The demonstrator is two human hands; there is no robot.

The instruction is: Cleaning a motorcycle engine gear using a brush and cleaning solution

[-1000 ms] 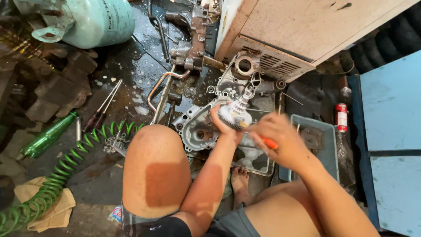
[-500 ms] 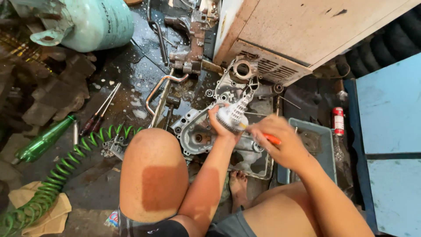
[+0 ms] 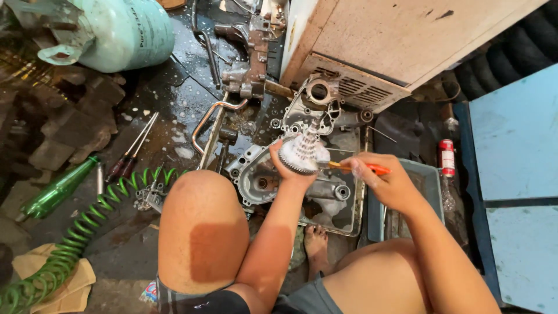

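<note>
My left hand (image 3: 288, 170) grips a foamy stack of metal gears on a shaft (image 3: 303, 152), held upright above a metal tray. My right hand (image 3: 381, 181) holds an orange-handled brush (image 3: 354, 167), its tip touching the gear stack from the right. Under both hands a grey engine case half (image 3: 261, 177) lies in the soapy tray (image 3: 349, 218). A second engine cover (image 3: 317, 102) rests just beyond the gears. My bare knees frame the lower part of the view.
A pale green gas cylinder (image 3: 110, 32) lies top left. A green coiled air hose (image 3: 70, 244), a green glass bottle (image 3: 55, 189) and two screwdrivers (image 3: 131, 152) lie left on the wet floor. A beige cabinet (image 3: 401, 40) stands behind; a red can (image 3: 446, 157) sits right.
The view has shifted slightly. My left hand has turned the gear stack a little more upright while my right hand keeps the brush against it.
</note>
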